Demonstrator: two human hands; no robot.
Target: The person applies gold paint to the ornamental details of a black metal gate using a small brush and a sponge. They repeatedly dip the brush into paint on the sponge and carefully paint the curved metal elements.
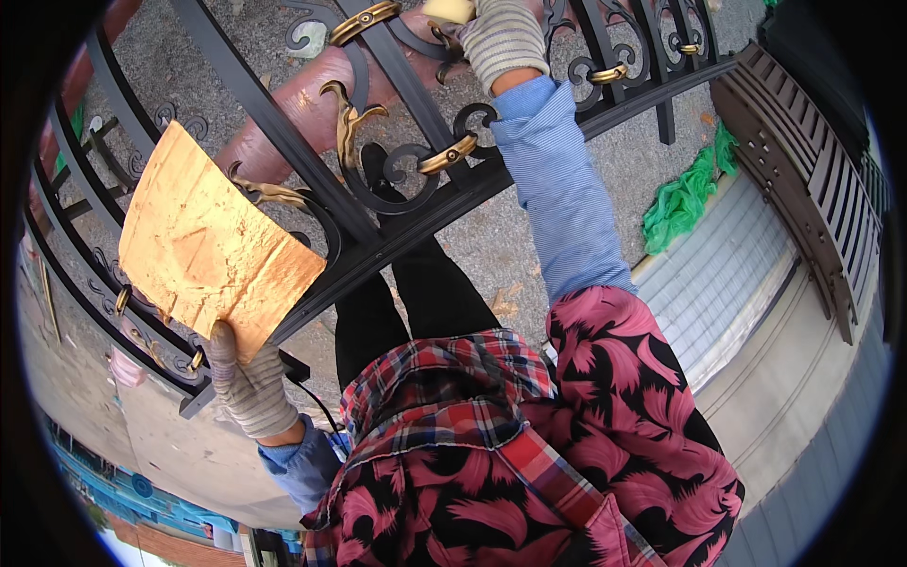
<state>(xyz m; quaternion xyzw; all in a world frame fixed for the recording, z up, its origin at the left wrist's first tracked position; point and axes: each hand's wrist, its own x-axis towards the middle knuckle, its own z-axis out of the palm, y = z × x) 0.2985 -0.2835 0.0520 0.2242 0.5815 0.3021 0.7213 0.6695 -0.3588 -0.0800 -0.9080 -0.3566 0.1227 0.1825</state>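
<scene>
A black iron railing panel (416,90) with scrolls and gold-coloured collars lies across the space in front of me. My left hand (248,383), in a striped knit glove, grips the lower edge of a stiff gold-smeared sheet (213,231), its thumb on top. The sheet is tilted over the panel's left part and hides some bars. My right hand (503,42), gloved alike, reaches to the panel's far side and is closed round a pale yellow sponge-like piece (448,10). That piece is beside a dark and gold leaf ornament (449,40); whether they touch I cannot tell. Nearer, a gold leaf ornament (348,123) curls off a bar.
A pipe-like bar wrapped in pinkish film (298,109) runs under the panel. Green netting (690,203) lies on the ground at right, next to a pale ribbed sheet (723,265). Brown slatted metal panels (803,151) stand at far right. Dry leaves (507,300) dot the rough ground.
</scene>
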